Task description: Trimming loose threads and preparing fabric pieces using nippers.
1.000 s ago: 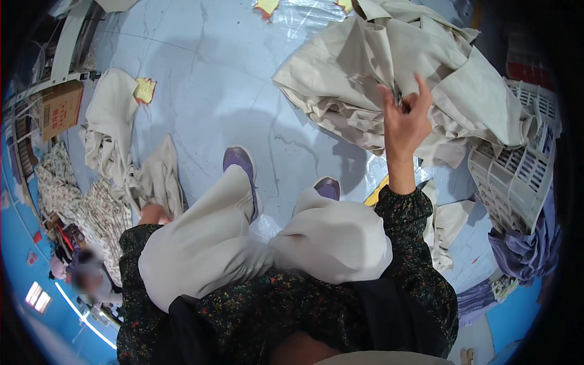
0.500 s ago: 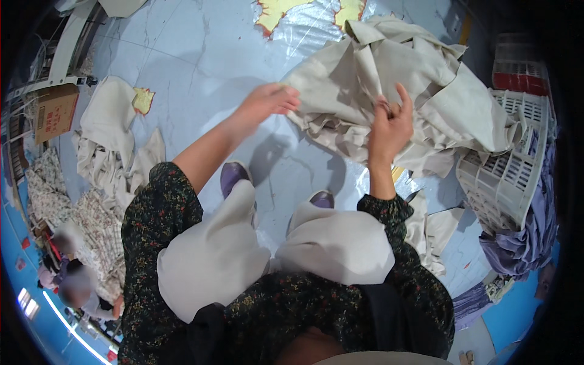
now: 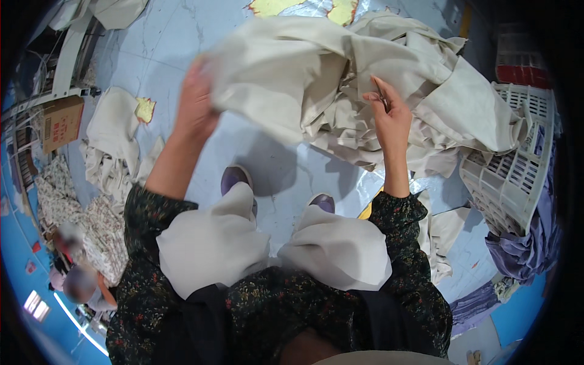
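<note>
My left hand (image 3: pixel 198 100), smeared by motion, is closed on the edge of a cream cloth piece (image 3: pixel 274 67). That cloth stretches out to the left from a crumpled cream heap (image 3: pixel 432 67) and hangs above the floor. Over the near side of the heap is my right hand (image 3: pixel 392 115), with its thumb and forefinger partly apart. It holds a small, slim dark metal tool (image 3: pixel 381 94) that looks like thread snips; the palm hides part of it.
A white plastic basket (image 3: pixel 511 188) stands at the right, with purple cloth (image 3: pixel 523 249) beside it. More cream cloth (image 3: pixel 112 134) lies on the floor at left, near a cardboard box (image 3: pixel 62 123). Floral cloth (image 3: pixel 103 237) and a person (image 3: pixel 85 286) are farther left.
My left hand has moved left and away from me, pulling a cream cloth piece out from the heap. The right hand has shifted only slightly, and the dark tool in it shows more clearly.
</note>
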Tool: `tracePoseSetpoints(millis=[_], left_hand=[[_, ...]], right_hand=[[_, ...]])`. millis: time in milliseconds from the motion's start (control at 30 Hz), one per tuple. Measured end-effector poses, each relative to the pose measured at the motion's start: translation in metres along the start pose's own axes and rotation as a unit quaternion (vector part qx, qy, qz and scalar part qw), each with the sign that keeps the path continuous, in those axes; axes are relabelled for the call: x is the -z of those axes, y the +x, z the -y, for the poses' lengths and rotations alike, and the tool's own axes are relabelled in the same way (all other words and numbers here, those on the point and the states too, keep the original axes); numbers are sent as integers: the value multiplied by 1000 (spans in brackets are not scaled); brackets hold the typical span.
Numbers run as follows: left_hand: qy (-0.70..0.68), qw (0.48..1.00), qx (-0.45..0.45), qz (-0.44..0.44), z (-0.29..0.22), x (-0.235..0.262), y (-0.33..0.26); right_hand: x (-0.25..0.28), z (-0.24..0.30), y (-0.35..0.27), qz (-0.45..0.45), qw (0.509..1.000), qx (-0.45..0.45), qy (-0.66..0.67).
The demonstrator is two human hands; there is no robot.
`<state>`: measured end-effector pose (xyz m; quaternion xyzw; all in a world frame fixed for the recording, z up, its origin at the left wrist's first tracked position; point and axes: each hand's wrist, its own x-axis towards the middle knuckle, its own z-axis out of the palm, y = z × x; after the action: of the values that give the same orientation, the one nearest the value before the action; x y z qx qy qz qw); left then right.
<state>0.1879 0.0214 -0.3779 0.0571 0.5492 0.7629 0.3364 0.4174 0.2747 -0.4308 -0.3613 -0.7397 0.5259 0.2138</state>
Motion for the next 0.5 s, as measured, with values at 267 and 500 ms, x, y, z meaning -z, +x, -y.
tracePoseSetpoints(millis=[267, 500], left_hand=[[722, 611, 62, -317, 34, 290, -100], [791, 595, -137, 32, 134, 164, -94]], right_hand=[[-103, -16, 20, 85, 994, 16, -63], [-201, -50, -12, 256, 943, -30, -210]])
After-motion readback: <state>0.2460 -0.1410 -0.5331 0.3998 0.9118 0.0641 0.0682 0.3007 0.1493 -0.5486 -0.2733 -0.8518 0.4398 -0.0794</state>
